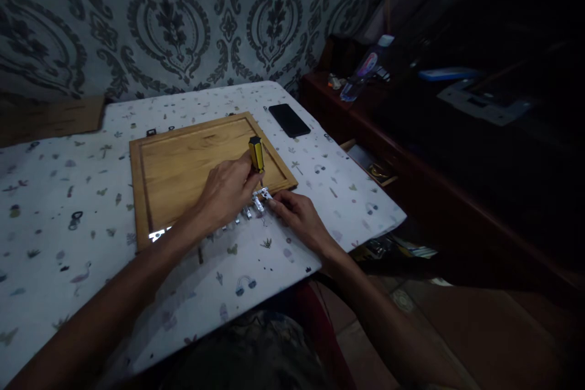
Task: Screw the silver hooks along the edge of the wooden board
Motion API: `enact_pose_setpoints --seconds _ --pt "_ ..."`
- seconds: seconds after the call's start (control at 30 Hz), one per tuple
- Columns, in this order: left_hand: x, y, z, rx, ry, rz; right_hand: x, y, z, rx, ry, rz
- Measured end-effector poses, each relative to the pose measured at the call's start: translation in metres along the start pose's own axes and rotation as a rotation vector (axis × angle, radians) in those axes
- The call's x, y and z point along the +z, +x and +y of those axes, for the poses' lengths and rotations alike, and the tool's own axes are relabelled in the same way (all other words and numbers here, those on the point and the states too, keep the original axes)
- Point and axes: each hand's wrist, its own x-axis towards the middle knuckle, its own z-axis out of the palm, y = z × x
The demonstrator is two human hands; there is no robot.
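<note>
A wooden cabinet door panel (183,164) lies flat on a table with a patterned cloth. My left hand (226,192) is wrapped round a yellow-and-black screwdriver (256,154), held upright with its tip down at a metal hinge (261,198) on the panel's near right edge. My right hand (297,213) rests beside that hinge, its fingertips pinching or pressing the metal part. A second metal hinge (156,234) glints at the panel's near left corner.
A black phone (289,119) lies on the table (68,237) behind the panel. To the right stands a dark wooden cabinet (411,164) with an open drawer (370,164), a plastic bottle (363,70) and other items on top. Patterned wallpaper is behind.
</note>
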Motion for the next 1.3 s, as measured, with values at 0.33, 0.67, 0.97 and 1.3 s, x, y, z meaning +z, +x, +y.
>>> enact_pose_setpoints --seconds 0.33,0.67,0.97,1.3 --pt "0.005 0.000 0.001 0.006 0.014 -0.025 0.001 0.001 0.003 -0.023 -0.021 0.016" --pt "0.003 0.004 0.001 0.054 -0.004 -0.063 0.000 0.002 0.003 -0.025 -0.045 -0.001" --pt "0.005 0.013 -0.001 0.031 -0.734 0.001 0.000 0.004 0.003 -0.054 -0.100 0.017" --pt "0.004 0.022 0.037 0.173 -0.994 0.336 0.000 0.006 0.003 -0.062 -0.150 0.007"
